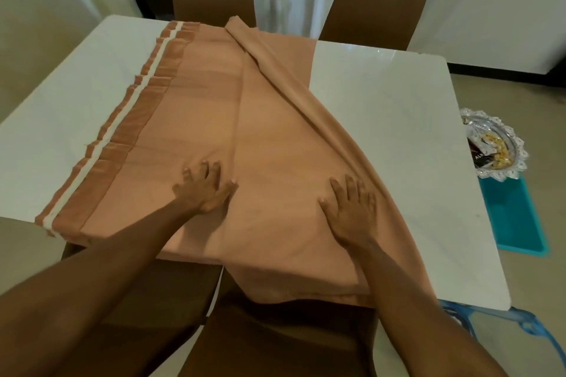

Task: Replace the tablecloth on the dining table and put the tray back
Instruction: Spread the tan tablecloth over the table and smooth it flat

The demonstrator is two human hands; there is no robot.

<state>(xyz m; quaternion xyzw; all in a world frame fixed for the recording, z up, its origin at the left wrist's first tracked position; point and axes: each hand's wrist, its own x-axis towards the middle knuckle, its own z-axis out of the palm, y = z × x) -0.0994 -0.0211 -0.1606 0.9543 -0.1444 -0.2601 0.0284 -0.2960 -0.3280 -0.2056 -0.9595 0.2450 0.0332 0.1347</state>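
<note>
**Tablecloth partly laid; tray off the table**

The peach tablecloth (214, 131) is lying folded across the middle of the white dining table (382, 119), running from the near edge to the far edge; bare tabletop is showing on both sides; a striped border with a white band is running along the cloth's left edge; a loose fold is trailing diagonally from the far edge toward the near right, and one corner is hanging over the near edge. The left hand (203, 190) is resting flat on the cloth, fingers spread, gripping nothing; the right hand (350, 208) is likewise pressing palm-down, fingers splayed, just beside the diagonal fold; the two hands are lying apart. The silver tray (497, 144), scalloped at the rim and holding small items, is sitting off the table to the right, on a teal stool (517, 220). Two brown chairs (373, 6) are standing at the far side.
</note>
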